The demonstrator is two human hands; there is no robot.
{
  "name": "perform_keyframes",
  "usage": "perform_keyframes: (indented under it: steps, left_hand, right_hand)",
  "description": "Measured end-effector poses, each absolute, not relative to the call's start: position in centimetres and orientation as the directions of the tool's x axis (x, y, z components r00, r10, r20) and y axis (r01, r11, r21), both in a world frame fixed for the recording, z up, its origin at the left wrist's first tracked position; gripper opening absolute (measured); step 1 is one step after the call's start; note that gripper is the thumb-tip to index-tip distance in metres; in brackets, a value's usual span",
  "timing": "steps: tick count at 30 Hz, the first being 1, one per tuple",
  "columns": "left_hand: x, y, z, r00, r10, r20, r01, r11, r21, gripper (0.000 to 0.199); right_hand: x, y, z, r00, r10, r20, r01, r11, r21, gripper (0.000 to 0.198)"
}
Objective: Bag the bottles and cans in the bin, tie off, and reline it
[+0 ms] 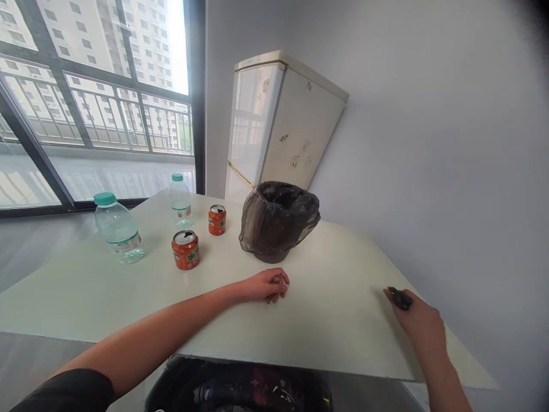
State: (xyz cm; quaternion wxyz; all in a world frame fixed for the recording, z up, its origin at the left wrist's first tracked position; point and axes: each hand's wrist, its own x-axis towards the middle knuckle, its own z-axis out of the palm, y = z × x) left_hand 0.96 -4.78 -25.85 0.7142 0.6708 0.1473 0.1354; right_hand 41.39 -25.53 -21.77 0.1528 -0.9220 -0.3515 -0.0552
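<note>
My left hand [269, 284] rests on the white table with its fingers loosely curled in, and I see nothing in them. Just beyond it stands a small bin [266, 255] lined with a dark translucent bag [268, 226], whose edge folds over the rim. At the right side of the table, my right hand [416, 315] is closed around a small black object [401, 298]; its kind cannot be made out. Two orange drink cans, a nearer can [186, 252] and a farther can [217, 221], stand upright with opened tops, left of the bin.
Left of the cans stand two clear plastic bottles with green caps, a nearer bottle [120, 229] and a farther bottle [180, 201]. Behind the table [334, 326] is a worn white fridge [300, 126]. A grey wall borders the right, and large windows [107, 103] the left.
</note>
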Motion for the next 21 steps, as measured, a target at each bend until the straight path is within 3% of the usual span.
perform_keyframes:
  steps: [3,9,15,21]
  left_hand:
    - [1.0,-4.7,-25.9,0.921,0.389,-0.036,0.015,0.056,0.998,0.036]
    - [0.9,-4.7,-25.4,0.927,0.368,-0.074,0.067,0.032,0.997,0.034]
    - [0.6,-4.9,-24.7,0.927,0.362,-0.099,0.116,-0.025,0.993,0.03]
    - [0.6,-4.8,-25.0,0.933,0.346,-0.099,0.128,-0.063,0.99,0.023]
  right_hand:
    - [42.9,-27.3,-22.4,0.8,0.586,0.133,0.6,-0.767,-0.23,0.068]
    - [43.7,-27.0,-24.7,0.793,0.609,-0.004,0.609,-0.793,-0.018,0.071]
    - [43.3,-26.4,-24.9,0.819,0.574,-0.023,0.574,-0.819,0.02,0.089]
    - [43.7,-26.9,-25.5,0.828,0.56,0.024,0.56,-0.828,0.008,0.077]
